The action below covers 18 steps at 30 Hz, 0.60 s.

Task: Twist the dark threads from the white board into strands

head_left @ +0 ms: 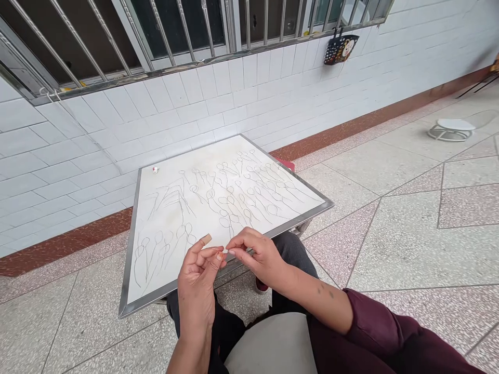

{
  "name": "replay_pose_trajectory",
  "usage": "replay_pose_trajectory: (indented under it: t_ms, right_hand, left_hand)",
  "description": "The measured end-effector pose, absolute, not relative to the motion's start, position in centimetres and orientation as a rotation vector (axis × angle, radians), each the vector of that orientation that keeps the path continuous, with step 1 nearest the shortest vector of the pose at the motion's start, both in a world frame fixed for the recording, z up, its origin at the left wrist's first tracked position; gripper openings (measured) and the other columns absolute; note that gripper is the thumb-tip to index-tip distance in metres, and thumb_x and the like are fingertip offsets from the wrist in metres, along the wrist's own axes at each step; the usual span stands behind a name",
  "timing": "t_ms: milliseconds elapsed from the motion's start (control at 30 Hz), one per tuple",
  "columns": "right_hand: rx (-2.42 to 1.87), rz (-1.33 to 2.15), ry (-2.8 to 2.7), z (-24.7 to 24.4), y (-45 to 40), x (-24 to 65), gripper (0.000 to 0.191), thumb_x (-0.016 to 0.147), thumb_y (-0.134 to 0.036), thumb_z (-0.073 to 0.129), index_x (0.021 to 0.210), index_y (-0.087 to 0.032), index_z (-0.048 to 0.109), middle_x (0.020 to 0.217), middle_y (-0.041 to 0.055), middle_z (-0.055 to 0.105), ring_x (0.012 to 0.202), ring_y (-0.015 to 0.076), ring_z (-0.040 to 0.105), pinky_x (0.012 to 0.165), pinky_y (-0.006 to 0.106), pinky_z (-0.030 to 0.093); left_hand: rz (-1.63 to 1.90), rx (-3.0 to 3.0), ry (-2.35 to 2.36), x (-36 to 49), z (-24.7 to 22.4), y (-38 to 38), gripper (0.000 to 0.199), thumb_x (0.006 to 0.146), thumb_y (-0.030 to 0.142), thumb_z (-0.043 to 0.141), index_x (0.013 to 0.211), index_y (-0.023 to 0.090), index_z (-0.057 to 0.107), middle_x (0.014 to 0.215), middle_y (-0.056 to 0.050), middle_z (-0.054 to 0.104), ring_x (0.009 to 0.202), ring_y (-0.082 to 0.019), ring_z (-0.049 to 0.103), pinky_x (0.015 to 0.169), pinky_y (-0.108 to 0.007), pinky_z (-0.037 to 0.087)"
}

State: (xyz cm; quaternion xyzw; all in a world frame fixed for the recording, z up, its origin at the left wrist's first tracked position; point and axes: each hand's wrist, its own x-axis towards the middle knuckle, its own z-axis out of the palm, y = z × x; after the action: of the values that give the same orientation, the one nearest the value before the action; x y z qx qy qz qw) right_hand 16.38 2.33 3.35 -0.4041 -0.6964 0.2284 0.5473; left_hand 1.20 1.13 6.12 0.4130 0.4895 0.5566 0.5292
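Observation:
My left hand and my right hand meet over the near edge of a white table. Between their fingertips is a small whitish piece, too small to name. Thumb and fingers of both hands are pinched together on it. A finger of the left hand wears a tan wrap, like a bandage, at its tip. Many thin dark wires with looped ends lie spread over the tabletop in front of the hands. Some straighter wire pieces lie to the left.
The table has a metal rim and stands against a white tiled wall. A tiny white and red object sits at its far left corner. A patterned bag hangs from the window bars. A white-seated chair stands at right.

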Motion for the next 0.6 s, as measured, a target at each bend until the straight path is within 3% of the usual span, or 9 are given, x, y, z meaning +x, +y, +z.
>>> replay_pose_trajectory:
  t_ms: [233,400,600]
  right_hand:
    - [-0.943,0.594,-1.728,3.0,2.6,16.7,0.011,0.093,-0.018,0.06,0.092,-0.022,0.071,0.077,0.0015,0.062,0.073,0.0147,0.058,0.066,0.026,0.048]
    - [-0.841,0.497,-1.802,2.8,2.6,16.7,0.014,0.097,-0.02,0.054,0.095,-0.02,0.069,0.08,0.0037,0.063,0.078,0.0161,0.059,0.07,0.028,0.049]
    - [-0.838,0.457,-1.81,3.0,2.7,16.9,0.015,0.097,-0.02,0.053,0.094,-0.02,0.068,0.079,0.0042,0.063,0.078,0.0169,0.059,0.069,0.029,0.05]
  left_hand:
    - [1.375,1.043,1.168,0.8,5.8,0.9,0.05,0.073,0.031,0.08,0.119,0.02,0.064,0.07,0.003,0.07,0.072,-0.013,0.066,0.084,-0.031,0.054]
    - [1.37,1.158,1.21,0.7,6.1,0.8,0.047,0.075,0.031,0.078,0.119,0.021,0.066,0.073,0.003,0.07,0.072,-0.013,0.065,0.081,-0.029,0.054]
    - [1.492,1.202,1.295,0.2,7.2,0.4,0.035,0.078,0.029,0.076,0.111,0.023,0.07,0.072,0.004,0.067,0.076,-0.013,0.065,0.088,-0.028,0.052]
